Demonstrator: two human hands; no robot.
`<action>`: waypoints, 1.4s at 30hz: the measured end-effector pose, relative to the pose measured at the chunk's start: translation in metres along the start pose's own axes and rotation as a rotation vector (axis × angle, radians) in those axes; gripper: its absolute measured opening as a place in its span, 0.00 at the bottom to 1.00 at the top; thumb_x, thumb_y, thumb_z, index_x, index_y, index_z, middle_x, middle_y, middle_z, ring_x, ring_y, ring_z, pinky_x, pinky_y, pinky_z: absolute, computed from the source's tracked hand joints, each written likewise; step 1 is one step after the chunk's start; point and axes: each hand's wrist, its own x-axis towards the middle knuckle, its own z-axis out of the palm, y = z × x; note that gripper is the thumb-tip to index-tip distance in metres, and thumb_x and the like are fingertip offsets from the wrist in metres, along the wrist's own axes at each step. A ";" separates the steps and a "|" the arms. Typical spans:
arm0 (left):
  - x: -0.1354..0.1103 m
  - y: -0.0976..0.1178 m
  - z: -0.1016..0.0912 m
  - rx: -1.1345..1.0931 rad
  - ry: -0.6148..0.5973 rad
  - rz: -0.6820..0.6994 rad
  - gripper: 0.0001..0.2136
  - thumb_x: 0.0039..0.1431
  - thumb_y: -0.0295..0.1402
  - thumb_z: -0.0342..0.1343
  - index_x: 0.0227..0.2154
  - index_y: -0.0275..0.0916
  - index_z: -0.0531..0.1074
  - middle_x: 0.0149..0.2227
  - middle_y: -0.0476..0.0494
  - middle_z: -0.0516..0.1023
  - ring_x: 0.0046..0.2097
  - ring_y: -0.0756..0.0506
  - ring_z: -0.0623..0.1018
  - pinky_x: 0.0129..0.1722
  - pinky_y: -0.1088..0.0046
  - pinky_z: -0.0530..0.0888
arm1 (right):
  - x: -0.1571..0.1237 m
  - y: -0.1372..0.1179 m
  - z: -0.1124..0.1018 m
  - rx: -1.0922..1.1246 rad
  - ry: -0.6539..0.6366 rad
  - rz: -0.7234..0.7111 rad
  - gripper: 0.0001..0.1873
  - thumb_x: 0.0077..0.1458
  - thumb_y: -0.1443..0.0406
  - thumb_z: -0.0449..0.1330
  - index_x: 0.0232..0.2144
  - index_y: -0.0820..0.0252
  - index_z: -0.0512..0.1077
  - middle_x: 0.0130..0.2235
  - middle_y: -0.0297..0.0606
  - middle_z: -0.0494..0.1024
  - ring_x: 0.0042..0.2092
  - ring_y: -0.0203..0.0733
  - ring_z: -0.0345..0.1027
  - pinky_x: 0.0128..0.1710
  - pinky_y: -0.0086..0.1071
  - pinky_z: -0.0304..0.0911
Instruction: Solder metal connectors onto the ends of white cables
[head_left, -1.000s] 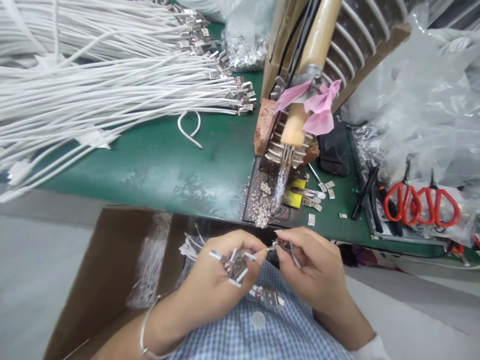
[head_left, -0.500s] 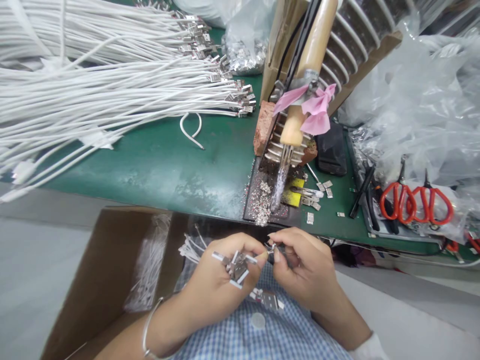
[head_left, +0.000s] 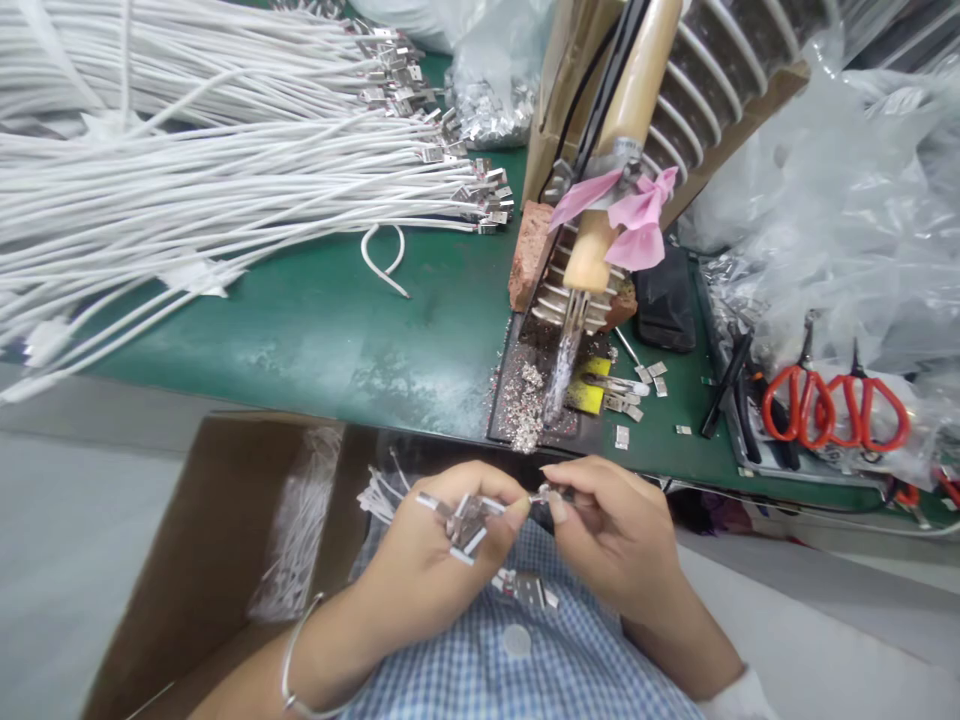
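My left hand is closed round several white cables, whose metal USB plugs stick out above the thumb. Their loose ends show behind the wrist side. More plugs hang below the palm against the checked apron. Between thumb and forefinger the left hand pinches one cable end. My right hand meets it there, its thumb and forefinger closed on a small metal USB connector; fingers partly hide it.
White cables with metal plugs lie on the green bench. A wooden-handled soldering iron rests in a coil stand above solder crumbs. Red-handled scissors lie to the right. A cardboard box stands below.
My left hand has shifted slightly left, with the plugs tilting along with it. The gap between the two hands' fingertips is a little wider. The right hand stays nearly in place.
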 end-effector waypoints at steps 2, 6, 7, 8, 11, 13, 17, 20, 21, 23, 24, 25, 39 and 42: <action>0.000 -0.001 -0.002 -0.016 0.007 -0.014 0.05 0.62 0.29 0.57 0.31 0.38 0.75 0.25 0.52 0.75 0.26 0.53 0.73 0.24 0.83 0.70 | -0.002 0.002 -0.003 0.071 -0.012 0.027 0.12 0.57 0.71 0.58 0.43 0.55 0.74 0.30 0.33 0.78 0.22 0.33 0.64 0.20 0.28 0.62; 0.003 -0.001 -0.003 -0.055 0.007 -0.038 0.06 0.62 0.30 0.57 0.30 0.37 0.74 0.25 0.51 0.74 0.26 0.53 0.72 0.25 0.82 0.70 | -0.008 0.004 -0.005 0.216 0.002 0.102 0.11 0.58 0.70 0.59 0.43 0.54 0.76 0.30 0.34 0.77 0.27 0.37 0.68 0.23 0.29 0.63; 0.003 -0.001 -0.003 -0.061 0.006 -0.044 0.06 0.62 0.30 0.57 0.30 0.37 0.74 0.25 0.51 0.74 0.27 0.52 0.72 0.26 0.81 0.70 | -0.009 0.004 -0.005 0.242 0.011 0.111 0.11 0.58 0.70 0.59 0.43 0.54 0.76 0.29 0.34 0.77 0.28 0.37 0.68 0.24 0.29 0.63; 0.003 -0.001 -0.003 -0.064 0.004 -0.046 0.06 0.62 0.30 0.57 0.30 0.37 0.74 0.25 0.51 0.74 0.27 0.52 0.72 0.26 0.81 0.70 | -0.010 0.004 -0.005 0.267 0.018 0.116 0.11 0.58 0.70 0.60 0.43 0.54 0.76 0.29 0.34 0.76 0.28 0.37 0.68 0.24 0.29 0.63; 0.004 -0.001 -0.002 -0.067 0.003 -0.046 0.06 0.62 0.31 0.57 0.30 0.37 0.75 0.25 0.51 0.73 0.26 0.53 0.71 0.26 0.81 0.70 | -0.011 0.003 -0.003 0.351 0.011 0.132 0.12 0.59 0.67 0.61 0.46 0.54 0.74 0.31 0.34 0.76 0.26 0.36 0.65 0.23 0.29 0.62; 0.004 -0.001 -0.003 -0.067 0.003 -0.049 0.07 0.62 0.31 0.57 0.29 0.37 0.74 0.24 0.51 0.73 0.26 0.53 0.70 0.25 0.81 0.68 | -0.011 0.003 -0.001 0.410 0.028 0.161 0.10 0.60 0.65 0.60 0.46 0.54 0.72 0.33 0.35 0.75 0.27 0.36 0.65 0.24 0.29 0.62; 0.006 -0.001 -0.005 -0.063 0.011 -0.051 0.07 0.62 0.32 0.57 0.29 0.37 0.74 0.24 0.51 0.72 0.25 0.53 0.69 0.23 0.80 0.67 | -0.010 0.006 0.004 0.430 0.142 0.129 0.05 0.62 0.70 0.56 0.36 0.54 0.69 0.29 0.32 0.71 0.30 0.37 0.66 0.27 0.30 0.64; 0.008 0.000 -0.005 -0.065 0.028 -0.050 0.07 0.61 0.31 0.57 0.28 0.37 0.74 0.24 0.51 0.72 0.25 0.53 0.68 0.23 0.80 0.66 | -0.009 0.010 0.005 0.358 0.174 0.065 0.07 0.58 0.73 0.58 0.34 0.55 0.69 0.33 0.34 0.70 0.33 0.38 0.67 0.31 0.32 0.66; 0.009 0.000 -0.005 -0.072 0.035 -0.054 0.07 0.61 0.31 0.58 0.28 0.37 0.74 0.24 0.51 0.72 0.24 0.53 0.68 0.23 0.80 0.66 | -0.009 0.010 0.006 0.341 0.168 0.051 0.07 0.58 0.73 0.58 0.34 0.55 0.70 0.35 0.35 0.71 0.35 0.40 0.69 0.33 0.35 0.68; 0.011 0.001 -0.004 -0.095 0.038 -0.072 0.06 0.61 0.31 0.58 0.28 0.37 0.74 0.23 0.52 0.71 0.23 0.53 0.67 0.21 0.81 0.64 | -0.008 0.011 0.006 0.316 0.144 0.026 0.08 0.56 0.73 0.58 0.34 0.55 0.70 0.39 0.37 0.72 0.40 0.42 0.71 0.39 0.39 0.71; 0.012 0.001 -0.004 -0.106 0.037 -0.080 0.07 0.61 0.31 0.58 0.28 0.37 0.74 0.23 0.52 0.71 0.23 0.54 0.67 0.21 0.81 0.64 | -0.007 0.011 0.006 0.305 0.132 0.010 0.08 0.56 0.74 0.58 0.34 0.55 0.70 0.40 0.38 0.72 0.41 0.43 0.71 0.40 0.41 0.71; 0.014 0.001 -0.003 -0.114 0.037 -0.085 0.06 0.61 0.31 0.57 0.28 0.37 0.74 0.22 0.53 0.71 0.23 0.54 0.66 0.20 0.81 0.64 | -0.006 0.010 0.006 0.291 0.125 -0.004 0.09 0.56 0.74 0.58 0.34 0.54 0.70 0.40 0.38 0.73 0.42 0.44 0.72 0.41 0.41 0.72; 0.030 0.004 -0.007 -0.112 0.082 -0.068 0.05 0.59 0.30 0.57 0.27 0.38 0.73 0.22 0.54 0.68 0.23 0.54 0.65 0.21 0.80 0.64 | 0.011 0.009 0.008 0.238 0.171 -0.047 0.11 0.53 0.75 0.59 0.34 0.54 0.71 0.41 0.36 0.73 0.42 0.41 0.70 0.41 0.38 0.70; 0.031 0.003 -0.007 -0.117 0.090 -0.067 0.05 0.59 0.31 0.57 0.28 0.38 0.74 0.24 0.53 0.70 0.24 0.53 0.67 0.23 0.80 0.65 | 0.014 0.009 0.008 0.238 0.188 -0.048 0.11 0.53 0.75 0.59 0.34 0.54 0.71 0.41 0.36 0.73 0.42 0.41 0.70 0.41 0.38 0.70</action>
